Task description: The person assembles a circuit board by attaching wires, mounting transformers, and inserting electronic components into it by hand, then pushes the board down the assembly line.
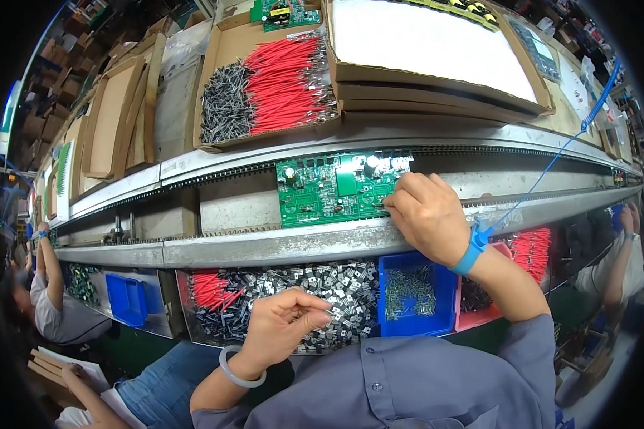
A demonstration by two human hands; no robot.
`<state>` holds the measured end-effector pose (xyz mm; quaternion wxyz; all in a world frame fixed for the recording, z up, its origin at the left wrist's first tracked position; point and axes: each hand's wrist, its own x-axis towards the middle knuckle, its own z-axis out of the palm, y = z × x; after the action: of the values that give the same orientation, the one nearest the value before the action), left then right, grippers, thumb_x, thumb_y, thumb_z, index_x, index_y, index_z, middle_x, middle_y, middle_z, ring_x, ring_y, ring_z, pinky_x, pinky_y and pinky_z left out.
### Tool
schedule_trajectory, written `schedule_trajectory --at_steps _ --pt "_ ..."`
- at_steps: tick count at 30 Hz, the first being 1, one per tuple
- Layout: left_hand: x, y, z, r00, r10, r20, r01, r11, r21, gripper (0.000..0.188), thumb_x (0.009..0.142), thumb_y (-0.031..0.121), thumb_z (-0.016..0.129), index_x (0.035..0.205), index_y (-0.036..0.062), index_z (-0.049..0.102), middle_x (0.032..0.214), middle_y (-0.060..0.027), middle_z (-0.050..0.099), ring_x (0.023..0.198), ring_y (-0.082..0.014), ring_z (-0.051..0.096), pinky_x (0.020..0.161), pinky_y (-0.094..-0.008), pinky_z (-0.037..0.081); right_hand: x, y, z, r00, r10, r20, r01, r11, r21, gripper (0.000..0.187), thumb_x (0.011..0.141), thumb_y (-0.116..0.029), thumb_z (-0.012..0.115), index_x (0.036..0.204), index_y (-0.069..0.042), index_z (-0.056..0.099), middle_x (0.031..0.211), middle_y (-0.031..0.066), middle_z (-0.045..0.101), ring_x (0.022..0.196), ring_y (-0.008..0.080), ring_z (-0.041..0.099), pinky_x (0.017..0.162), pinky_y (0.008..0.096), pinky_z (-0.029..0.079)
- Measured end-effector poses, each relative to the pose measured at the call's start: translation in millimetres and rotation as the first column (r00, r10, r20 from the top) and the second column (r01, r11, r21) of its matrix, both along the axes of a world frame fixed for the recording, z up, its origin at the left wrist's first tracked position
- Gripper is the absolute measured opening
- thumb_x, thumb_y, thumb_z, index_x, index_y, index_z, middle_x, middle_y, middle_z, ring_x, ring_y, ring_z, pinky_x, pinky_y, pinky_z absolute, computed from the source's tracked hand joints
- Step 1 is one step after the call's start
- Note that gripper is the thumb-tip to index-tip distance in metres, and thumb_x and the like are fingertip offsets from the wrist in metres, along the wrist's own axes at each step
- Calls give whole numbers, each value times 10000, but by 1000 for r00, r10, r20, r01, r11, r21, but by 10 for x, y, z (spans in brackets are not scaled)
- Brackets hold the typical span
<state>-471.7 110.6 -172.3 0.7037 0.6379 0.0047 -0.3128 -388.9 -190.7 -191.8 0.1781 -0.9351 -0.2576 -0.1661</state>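
A green circuit board (pixel 311 187) lies between the two metal rails of a conveyor, with many small parts standing on it. At its right end my right hand (pixel 428 214), with a blue strap round the wrist, pinches thumb and forefinger together against the board's surface; what is between them is too small to name. Lower down, my left hand (pixel 283 322) hovers over a bin of loose black-and-silver three-legged components (pixel 350 286). Its thumb and forefinger are brought together, perhaps round a tiny part that I cannot make out. A pale bangle circles that wrist.
Beside the bin stands a blue tray (pixel 446 286) of small green-bodied parts, then a pink tray (pixel 472 320) with red leads. Beyond the conveyor, a cardboard box (pixel 225 39) holds red and grey leads. A blue coiled cord (pixel 559 154) runs from my wrist strap. Other people sit along the left.
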Motion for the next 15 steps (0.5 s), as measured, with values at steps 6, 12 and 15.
schedule_trajectory --at_steps 6,12,15 --pt "46 -33 -22 983 138 119 -142 989 31 119 897 -133 707 1008 -92 716 981 -146 708 878 -185 720 806 -286 594 41 32 -70 999 20 30 -19 999 -28 52 751 -69 679 754 -76 628 830 71 545 796 241 595 708 384 446" --pt "487 15 -32 648 -153 746 -280 863 420 111 876 -107 717 960 -39 743 969 -146 722 853 -227 710 754 -310 553 -116 228 75 996 66 62 -57 988 -141 63 742 -125 653 749 -81 609 828 66 540 803 237 581 712 380 434" --pt "751 4 -92 511 -218 832 -380 810 446 142 863 -90 731 982 -13 736 932 -140 714 848 -270 707 747 -329 550 -442 541 270 945 304 -118 -317 942 -111 90 760 -167 648 747 -80 632 815 60 548 822 226 583 710 370 430"
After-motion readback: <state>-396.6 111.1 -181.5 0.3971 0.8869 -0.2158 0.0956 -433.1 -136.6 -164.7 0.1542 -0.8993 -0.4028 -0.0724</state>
